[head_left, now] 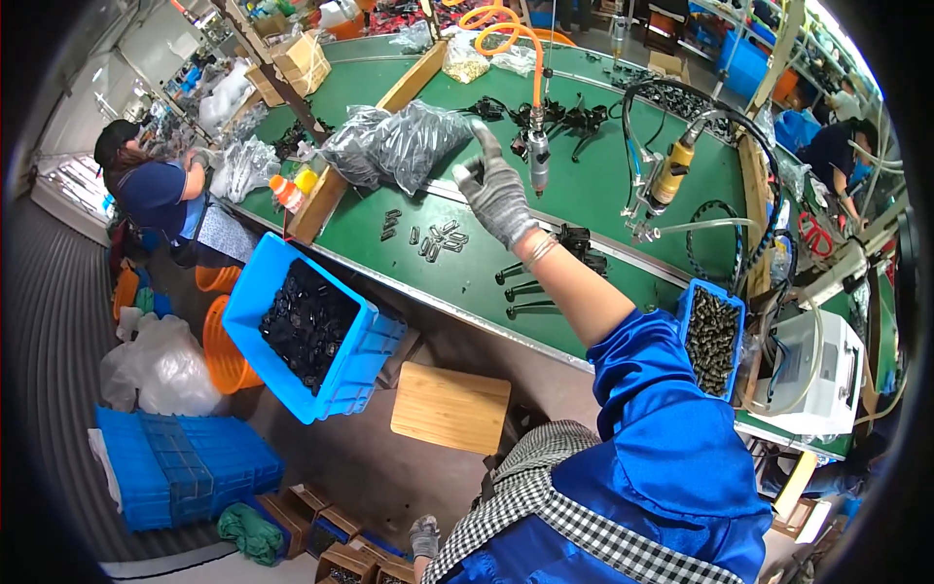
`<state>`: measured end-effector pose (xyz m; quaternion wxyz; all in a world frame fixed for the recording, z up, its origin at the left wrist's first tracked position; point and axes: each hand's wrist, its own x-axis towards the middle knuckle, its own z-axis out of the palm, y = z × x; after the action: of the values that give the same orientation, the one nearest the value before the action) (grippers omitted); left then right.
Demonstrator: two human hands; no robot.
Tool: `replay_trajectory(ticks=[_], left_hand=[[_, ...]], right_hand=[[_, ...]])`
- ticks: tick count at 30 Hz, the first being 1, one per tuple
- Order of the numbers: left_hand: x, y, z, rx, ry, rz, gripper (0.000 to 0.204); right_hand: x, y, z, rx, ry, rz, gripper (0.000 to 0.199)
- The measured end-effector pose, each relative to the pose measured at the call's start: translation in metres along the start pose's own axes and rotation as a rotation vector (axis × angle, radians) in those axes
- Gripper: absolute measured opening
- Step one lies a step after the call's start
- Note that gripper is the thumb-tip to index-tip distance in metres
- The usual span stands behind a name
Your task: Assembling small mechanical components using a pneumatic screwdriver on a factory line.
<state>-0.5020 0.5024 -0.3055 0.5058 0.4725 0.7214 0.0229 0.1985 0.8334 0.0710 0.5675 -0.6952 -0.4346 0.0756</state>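
My right hand (496,193), in a grey knit glove, is raised over the green bench with fingers apart and nothing seen in it. Just left of it lies a clear plastic bag (399,146) of dark parts. A powered screwdriver (538,161) hangs to its right on an orange coiled hose. Below the hand, small black oblong pieces (433,238) lie scattered. Several black lever parts (530,290) lie beside my forearm. My left hand (424,537), also gloved, hangs low near cardboard boxes (352,563); its finger pose is too small to read.
A blue crate (365,360) of black parts stands against the bench's near edge, beside a wooden stool (450,407). At right are a blue bin (739,336) of small metal pieces and a yellow-bodied tool (671,173). A co-worker (156,185) stands at far left.
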Motion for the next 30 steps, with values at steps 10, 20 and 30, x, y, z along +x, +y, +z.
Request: replay_trajectory(ticks=[10,20,30], left_hand=[[-0.013,0.022,0.031,-0.307,0.024,-0.191,0.019],[-0.005,0.014,0.036,-0.075,0.005,-0.136,0.017],[-0.006,0.036,0.040,-0.420,0.015,-0.317,0.011]], right_hand=[[0.041,0.083,0.041,-0.010,-0.017,0.146,0.084],[0.054,0.119,0.022,-0.031,0.127,0.328,0.091],[0.034,0.160,0.014,0.010,0.115,0.411,0.089]])
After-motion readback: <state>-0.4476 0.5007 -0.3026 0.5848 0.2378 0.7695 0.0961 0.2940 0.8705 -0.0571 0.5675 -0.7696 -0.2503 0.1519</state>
